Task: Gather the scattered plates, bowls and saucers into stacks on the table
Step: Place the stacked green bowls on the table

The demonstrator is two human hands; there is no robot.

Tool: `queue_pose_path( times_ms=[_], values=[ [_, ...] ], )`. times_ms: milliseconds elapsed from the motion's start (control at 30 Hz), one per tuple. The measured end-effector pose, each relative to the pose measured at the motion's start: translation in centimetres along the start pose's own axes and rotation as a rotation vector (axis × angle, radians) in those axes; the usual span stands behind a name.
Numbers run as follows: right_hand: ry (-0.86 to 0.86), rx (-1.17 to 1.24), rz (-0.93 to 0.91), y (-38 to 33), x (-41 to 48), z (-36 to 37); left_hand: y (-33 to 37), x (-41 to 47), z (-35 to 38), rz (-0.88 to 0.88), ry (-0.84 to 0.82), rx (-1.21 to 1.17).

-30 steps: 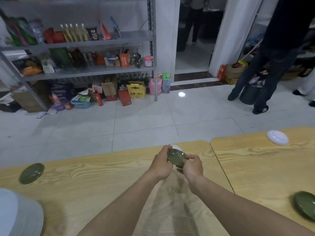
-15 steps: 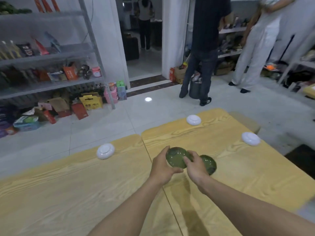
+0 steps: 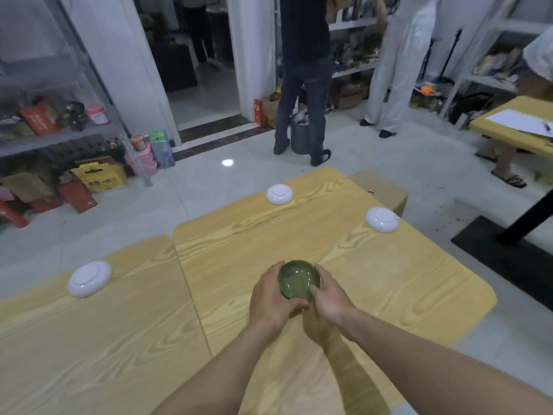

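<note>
A small green glass bowl sits between both my hands over the right wooden table. My left hand grips its left rim and my right hand grips its right rim. Whether another green dish lies under it is hidden by my hands. Three white dishes lie upside down on the tables: one on the left table, one near the far edge and one near the right edge.
The left wooden table butts against the right one along a seam. A person in dark trousers and another in white stand beyond the tables. Shelves and boxes line the left wall. A stool stands at the far corner.
My view swung right, off the left table. My hands carried the green bowl over to the second green dish, which now no longer shows beside it.
</note>
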State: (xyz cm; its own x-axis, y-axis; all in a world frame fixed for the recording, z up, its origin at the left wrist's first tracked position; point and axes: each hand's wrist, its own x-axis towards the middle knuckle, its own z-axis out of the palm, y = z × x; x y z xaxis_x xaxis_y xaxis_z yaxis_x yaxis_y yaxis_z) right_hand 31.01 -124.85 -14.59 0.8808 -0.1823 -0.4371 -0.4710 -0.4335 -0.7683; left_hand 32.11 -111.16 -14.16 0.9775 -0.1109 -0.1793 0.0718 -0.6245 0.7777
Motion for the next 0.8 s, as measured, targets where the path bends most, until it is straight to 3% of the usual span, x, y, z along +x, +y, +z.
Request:
queue_pose_path(
  times_ms=[300,433,567,800],
  values=[
    [-0.089,-0.225,-0.141,2.0,1.3,1.1,-1.9,1.0,0.8,-0.026,-0.003,0.086],
    [-0.049,-0.643,-0.255,0.9,-0.6,0.2,-1.5,0.0,-1.3,0.064,-0.029,0.346],
    [-0.075,-0.836,-0.439,-1.6,-4.7,-0.5,-0.6,-3.5,-5.5,0.177,-0.039,0.669],
    [-0.124,-1.07,-0.597,-3.9,-12.1,3.1,-2.7,-13.3,-12.8,0.047,0.026,0.828]
  ],
)
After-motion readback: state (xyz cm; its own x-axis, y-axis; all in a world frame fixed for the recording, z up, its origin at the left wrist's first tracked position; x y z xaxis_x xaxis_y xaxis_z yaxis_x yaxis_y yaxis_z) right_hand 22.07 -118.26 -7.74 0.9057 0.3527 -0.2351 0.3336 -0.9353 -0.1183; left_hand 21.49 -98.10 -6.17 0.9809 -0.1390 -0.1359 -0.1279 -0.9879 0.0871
